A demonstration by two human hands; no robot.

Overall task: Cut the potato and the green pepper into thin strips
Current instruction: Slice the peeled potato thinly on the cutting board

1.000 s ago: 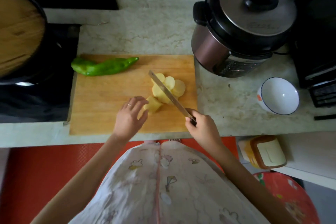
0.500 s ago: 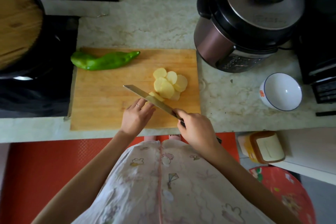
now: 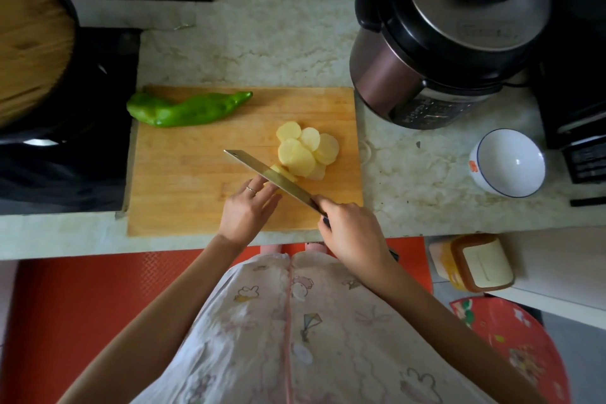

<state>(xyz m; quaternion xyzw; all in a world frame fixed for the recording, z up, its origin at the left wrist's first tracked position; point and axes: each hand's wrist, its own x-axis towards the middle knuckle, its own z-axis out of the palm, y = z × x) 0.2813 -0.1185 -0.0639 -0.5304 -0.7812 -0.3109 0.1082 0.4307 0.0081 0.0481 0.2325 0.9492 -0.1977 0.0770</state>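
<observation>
Right hand [image 3: 352, 233] is clenched around the handle of the knife [image 3: 272, 176], whose blade runs diagonally up and left across the centre of the frame. Left hand [image 3: 247, 208] lies just below the blade with fingers extended, tips pressed on the remaining potato piece [image 3: 284, 173]; that piece is mostly hidden by blade and fingers, so its size cannot be judged.

Status of potato: partly done. A fanned pile of round potato slices [image 3: 306, 149] sits on the cutting board [image 3: 196, 180], right of centre, touching the piece under the knife. Slices are flat discs only; no strips visible yet.

Status of green pepper [image 3: 187, 108]: untouched. It lies whole along the board's upper left edge, stem end overhanging the left side, well apart from both hands.

Judgement: task is in its early-to-middle stage. Done: most of the first slicing pass. Left: finish the last piece, stack the discs and cut them into strips, then open and strip the pepper.

Surroundings: white bowl [image 3: 508, 162] at right of frame on the counter, empty as far as can be seen; pressure cooker [image 3: 442, 43] at upper right.
</observation>
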